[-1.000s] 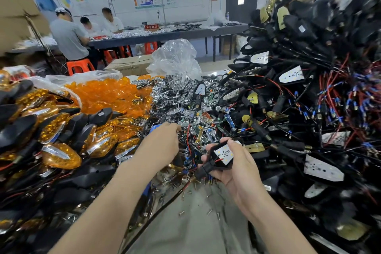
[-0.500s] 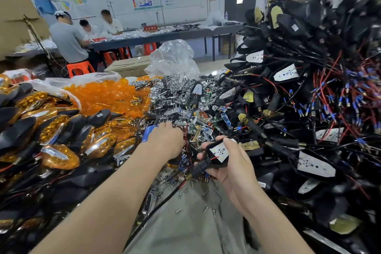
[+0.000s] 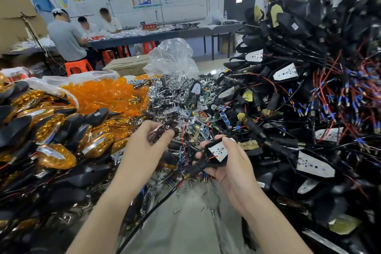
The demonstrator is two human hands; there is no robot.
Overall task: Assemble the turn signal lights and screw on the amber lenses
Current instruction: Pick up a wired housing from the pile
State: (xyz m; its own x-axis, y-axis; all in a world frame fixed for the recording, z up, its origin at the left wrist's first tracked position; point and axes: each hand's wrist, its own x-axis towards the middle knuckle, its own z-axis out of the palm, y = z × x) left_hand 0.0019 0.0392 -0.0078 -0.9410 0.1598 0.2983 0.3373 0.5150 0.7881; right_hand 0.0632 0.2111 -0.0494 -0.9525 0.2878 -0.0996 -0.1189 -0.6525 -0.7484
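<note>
R hand point(image 3: 233, 168) grips a black housing point(image 3: 214, 164) w/ LED board point(image 3: 219, 150) front-centre, L hand point(image 3: 144, 146) pinches a chrome reflector point(image 3: 162, 130) just beside it; I'd say this unit's early: reflector not seated, no lens on/screwed yet, amber lens pile point(image 3: 103, 95) sits back-left.

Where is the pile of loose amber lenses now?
Head view, left of centre: the amber lenses lie beyond the left hand, between the finished lights and the chrome reflectors.

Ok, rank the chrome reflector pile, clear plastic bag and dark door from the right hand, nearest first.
1. Chrome reflector pile, just ahead-left of the right hand.
2. Clear plastic bag, behind that pile.
3. Dark door, on the far wall.
</note>
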